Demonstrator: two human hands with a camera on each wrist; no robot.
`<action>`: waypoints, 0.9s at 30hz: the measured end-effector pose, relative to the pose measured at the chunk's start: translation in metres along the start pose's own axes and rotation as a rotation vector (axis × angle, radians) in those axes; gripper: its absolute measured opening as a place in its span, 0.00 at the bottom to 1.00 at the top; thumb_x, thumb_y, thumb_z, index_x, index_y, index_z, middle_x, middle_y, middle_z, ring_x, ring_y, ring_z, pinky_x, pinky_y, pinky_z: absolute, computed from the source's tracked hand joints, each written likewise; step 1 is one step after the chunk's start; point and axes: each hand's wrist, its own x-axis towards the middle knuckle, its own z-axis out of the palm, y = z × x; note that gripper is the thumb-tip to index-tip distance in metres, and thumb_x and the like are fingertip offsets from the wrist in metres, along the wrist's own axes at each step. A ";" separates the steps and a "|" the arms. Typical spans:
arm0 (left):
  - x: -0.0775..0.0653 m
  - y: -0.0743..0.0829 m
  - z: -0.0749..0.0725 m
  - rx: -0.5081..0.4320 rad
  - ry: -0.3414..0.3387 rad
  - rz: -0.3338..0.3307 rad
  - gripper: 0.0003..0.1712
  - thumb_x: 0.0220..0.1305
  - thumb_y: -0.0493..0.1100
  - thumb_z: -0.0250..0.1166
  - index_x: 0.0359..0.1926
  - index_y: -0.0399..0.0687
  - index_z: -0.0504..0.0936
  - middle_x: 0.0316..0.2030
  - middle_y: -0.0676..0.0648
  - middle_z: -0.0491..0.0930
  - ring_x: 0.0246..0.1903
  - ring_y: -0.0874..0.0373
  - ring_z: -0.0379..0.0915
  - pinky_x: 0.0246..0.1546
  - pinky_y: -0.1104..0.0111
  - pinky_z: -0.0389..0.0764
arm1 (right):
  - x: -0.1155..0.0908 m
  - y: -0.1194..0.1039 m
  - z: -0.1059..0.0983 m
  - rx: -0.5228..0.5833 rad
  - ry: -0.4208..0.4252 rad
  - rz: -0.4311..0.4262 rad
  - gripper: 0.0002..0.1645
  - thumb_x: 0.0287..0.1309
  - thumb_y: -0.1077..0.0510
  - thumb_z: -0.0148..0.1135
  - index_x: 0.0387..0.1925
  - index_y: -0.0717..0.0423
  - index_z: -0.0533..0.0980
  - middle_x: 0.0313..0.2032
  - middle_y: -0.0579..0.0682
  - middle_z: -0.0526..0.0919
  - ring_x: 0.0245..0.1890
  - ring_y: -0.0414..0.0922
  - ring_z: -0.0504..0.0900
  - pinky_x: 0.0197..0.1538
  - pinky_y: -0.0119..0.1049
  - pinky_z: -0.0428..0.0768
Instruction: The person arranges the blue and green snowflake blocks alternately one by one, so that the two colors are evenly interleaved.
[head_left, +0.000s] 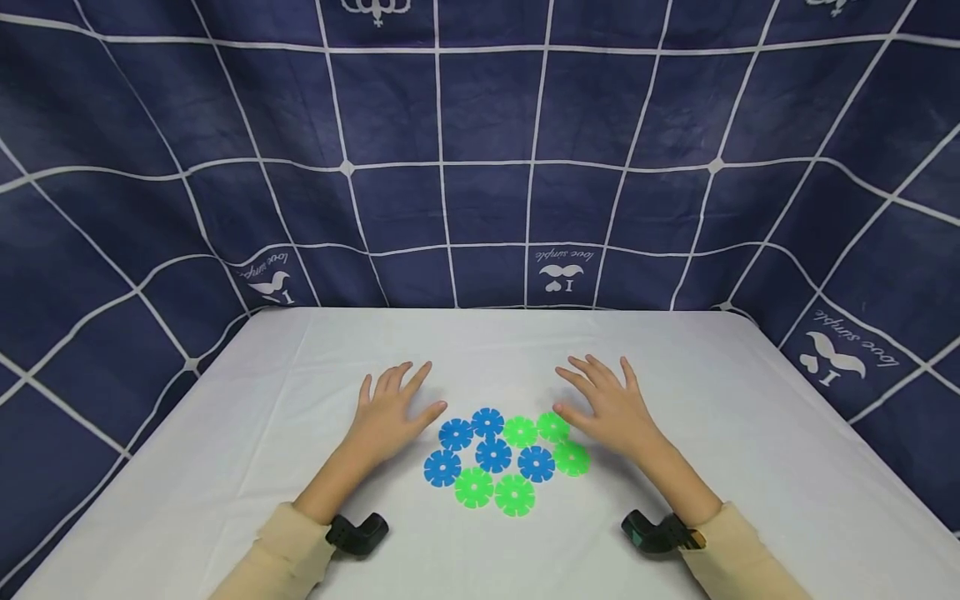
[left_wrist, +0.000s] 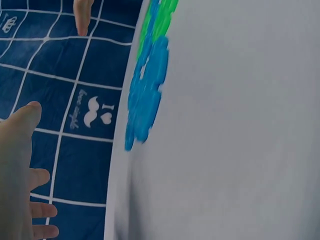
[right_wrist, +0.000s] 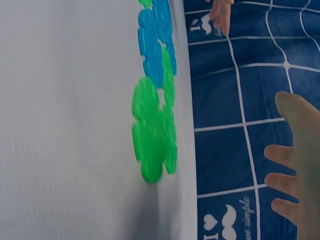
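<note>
Several flat, notched plastic discs lie in a cluster on the white table, blue ones such as the blue disc [head_left: 442, 468] and green ones such as the green disc [head_left: 514, 496]. To the left of them, my left hand [head_left: 386, 421] hovers with its fingers spread, the thumb pointing at the discs. On the other side my right hand [head_left: 615, 412] is spread likewise, its thumb close to the upper right green disc [head_left: 553, 427]. Both hands hold nothing. In the wrist views the discs appear edge-on, the blue ones nearer the left hand, the green ones nearer the right.
The discs lie on a white tabletop [head_left: 480, 350]. A dark blue curtain [head_left: 487, 200] with a white grid hangs behind it and along both sides. Black wrist devices [head_left: 358, 534] sit at the cuffs of the beige sleeves [head_left: 281, 554].
</note>
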 end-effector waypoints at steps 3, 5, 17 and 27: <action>0.000 0.008 0.004 0.006 -0.012 -0.002 0.41 0.56 0.71 0.47 0.67 0.61 0.57 0.63 0.43 0.61 0.64 0.47 0.54 0.60 0.43 0.48 | 0.003 -0.008 0.007 0.001 0.007 -0.015 0.33 0.52 0.36 0.54 0.59 0.42 0.68 0.61 0.50 0.68 0.64 0.53 0.63 0.63 0.62 0.43; 0.000 0.012 0.007 0.008 -0.016 -0.002 0.40 0.57 0.71 0.47 0.67 0.61 0.58 0.62 0.43 0.62 0.63 0.47 0.56 0.58 0.44 0.52 | 0.005 -0.013 0.011 0.004 0.008 -0.020 0.33 0.52 0.36 0.54 0.59 0.42 0.68 0.61 0.49 0.69 0.63 0.52 0.64 0.63 0.62 0.44; -0.003 0.023 0.024 -0.163 0.097 -0.022 0.28 0.59 0.62 0.54 0.58 0.57 0.72 0.51 0.46 0.73 0.53 0.52 0.67 0.46 0.58 0.65 | 0.004 -0.035 0.039 0.215 0.011 0.038 0.29 0.55 0.40 0.53 0.57 0.44 0.70 0.58 0.48 0.73 0.59 0.49 0.69 0.62 0.60 0.54; -0.006 0.012 0.038 -0.288 -0.016 0.080 0.22 0.57 0.56 0.59 0.52 0.57 0.75 0.54 0.49 0.70 0.58 0.53 0.62 0.55 0.54 0.63 | -0.003 -0.030 0.056 0.349 0.000 0.043 0.25 0.55 0.44 0.57 0.54 0.44 0.72 0.54 0.47 0.74 0.58 0.50 0.70 0.60 0.55 0.60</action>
